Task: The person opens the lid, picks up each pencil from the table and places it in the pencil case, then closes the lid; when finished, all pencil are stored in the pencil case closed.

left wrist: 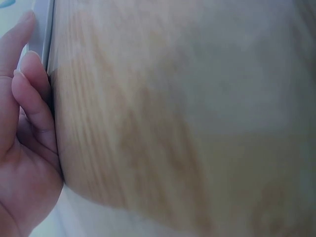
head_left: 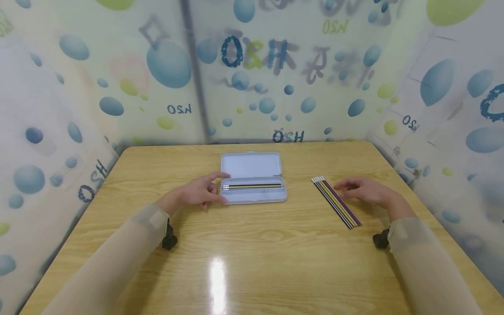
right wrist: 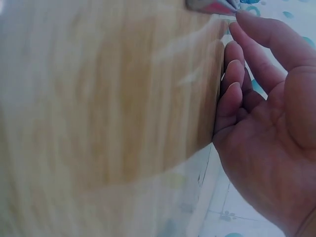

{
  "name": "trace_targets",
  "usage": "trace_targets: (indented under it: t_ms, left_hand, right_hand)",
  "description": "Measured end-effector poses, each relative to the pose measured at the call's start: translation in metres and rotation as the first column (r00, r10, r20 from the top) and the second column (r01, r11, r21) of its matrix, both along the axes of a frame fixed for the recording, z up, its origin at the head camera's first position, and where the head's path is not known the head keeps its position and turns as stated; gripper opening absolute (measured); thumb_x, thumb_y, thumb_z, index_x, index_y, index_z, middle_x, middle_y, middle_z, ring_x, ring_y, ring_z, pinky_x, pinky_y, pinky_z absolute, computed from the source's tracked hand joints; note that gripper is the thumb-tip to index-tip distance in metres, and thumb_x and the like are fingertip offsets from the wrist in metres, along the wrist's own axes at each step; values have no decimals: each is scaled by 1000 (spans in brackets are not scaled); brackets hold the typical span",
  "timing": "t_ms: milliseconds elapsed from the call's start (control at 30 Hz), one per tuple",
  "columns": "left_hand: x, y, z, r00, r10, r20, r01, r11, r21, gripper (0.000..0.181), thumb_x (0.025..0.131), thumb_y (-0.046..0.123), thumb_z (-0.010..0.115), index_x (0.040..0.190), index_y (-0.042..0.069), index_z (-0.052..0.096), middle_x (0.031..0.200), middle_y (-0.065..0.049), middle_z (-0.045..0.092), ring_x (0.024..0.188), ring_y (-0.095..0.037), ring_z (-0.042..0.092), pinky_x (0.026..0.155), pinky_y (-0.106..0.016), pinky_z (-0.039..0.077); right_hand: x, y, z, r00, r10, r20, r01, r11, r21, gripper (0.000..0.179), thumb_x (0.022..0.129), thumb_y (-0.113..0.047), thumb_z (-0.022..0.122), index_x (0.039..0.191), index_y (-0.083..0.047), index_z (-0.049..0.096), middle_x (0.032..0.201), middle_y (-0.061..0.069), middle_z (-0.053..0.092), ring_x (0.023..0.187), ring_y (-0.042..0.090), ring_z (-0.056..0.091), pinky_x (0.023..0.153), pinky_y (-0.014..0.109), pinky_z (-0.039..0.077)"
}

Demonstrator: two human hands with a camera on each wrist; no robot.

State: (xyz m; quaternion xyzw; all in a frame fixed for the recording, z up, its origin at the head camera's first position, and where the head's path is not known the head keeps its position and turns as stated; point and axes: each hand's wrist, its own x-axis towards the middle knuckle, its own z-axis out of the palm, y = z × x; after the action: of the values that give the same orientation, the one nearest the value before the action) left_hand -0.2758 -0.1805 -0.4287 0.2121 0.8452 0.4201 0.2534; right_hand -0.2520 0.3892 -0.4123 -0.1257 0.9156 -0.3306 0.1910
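An open white pencil case [head_left: 242, 197] lies on the table with its lid [head_left: 251, 164] folded back. A few striped pencils [head_left: 253, 187] lie lengthwise in its rear part. My left hand [head_left: 198, 191] holds the case by its left end, thumb at the front corner and index finger at the rear. Right of the case, a row of several striped pencils [head_left: 334, 201] lies slantwise on the table. My right hand [head_left: 368, 192] is beside them with loosely bent fingers and nothing in its grasp. In the right wrist view its fingertips are close to the pencil ends [right wrist: 215, 5].
The wooden table [head_left: 275, 262] carries a bright light reflection near its front. Patterned curtains [head_left: 252, 87] stand behind and on both sides. A small black device sits on each wrist, the left one [head_left: 169, 238] and the right one [head_left: 381, 239].
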Motion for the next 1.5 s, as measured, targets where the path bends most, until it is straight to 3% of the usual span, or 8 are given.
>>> trace_targets:
  t_ms: [200, 467, 633, 900, 1133, 1500]
  left_hand:
    - [0, -2, -1, 1000, 2, -9, -2, 1000, -8, 89, 98, 32, 87, 170, 26, 34, 76, -1, 58, 52, -14, 55, 53, -27, 51]
    - [0, -2, -3, 1000, -2, -15, 1, 1000, -11, 89, 98, 32, 87, 170, 26, 35, 75, 0, 58, 52, -14, 55, 53, -27, 52]
    - [0, -2, -2, 1000, 3, -7, -3, 1000, -5, 89, 98, 32, 87, 170, 26, 35, 76, 0, 57, 52, -14, 55, 53, -27, 52]
    - [0, -1, 0, 1000, -1, 2, 1, 1000, -2, 89, 99, 30, 86, 170, 26, 33, 76, 0, 58, 51, -14, 55, 53, -27, 52]
    - [0, -1, 1, 1000, 0, 8, 0, 1000, -2, 89, 99, 30, 86, 170, 25, 33, 75, 0, 57, 51, -14, 54, 53, -26, 51]
    - [-1, -1, -1, 1000, 1, -8, -1, 1000, -15, 89, 98, 32, 86, 170, 27, 34, 75, 1, 57, 51, -14, 54, 53, -26, 51]
  right_hand:
    - [0, -3, 1, 1000, 11, -8, -11, 1000, -11, 45, 109, -26, 70, 147, -3, 66, 138, 16, 72, 125, 26, 66, 104, 34, 53]
    - [2, -4, -1, 1000, -13, -7, 13, 1000, -3, 44, 110, -29, 69, 147, -6, 67, 133, 13, 74, 117, 20, 64, 97, 30, 52]
    - [2, -3, 0, 1000, -8, -17, 7, 1000, -19, 43, 108, -23, 70, 146, -3, 67, 124, 12, 73, 110, 18, 64, 92, 24, 52]
    - [3, -2, 1, 999, -21, -40, 23, 999, 39, 42, 114, -30, 62, 149, -8, 65, 127, 11, 70, 111, 21, 62, 96, 35, 51]
    - [3, -4, 2, 999, -29, -37, 30, 999, 32, 45, 109, -26, 71, 149, -6, 63, 124, 12, 68, 110, 24, 60, 94, 35, 49]
    - [4, -4, 0, 994, -68, -90, 75, 995, 69, 40, 109, -28, 72, 145, -11, 68, 124, 13, 73, 109, 24, 65, 92, 35, 52]
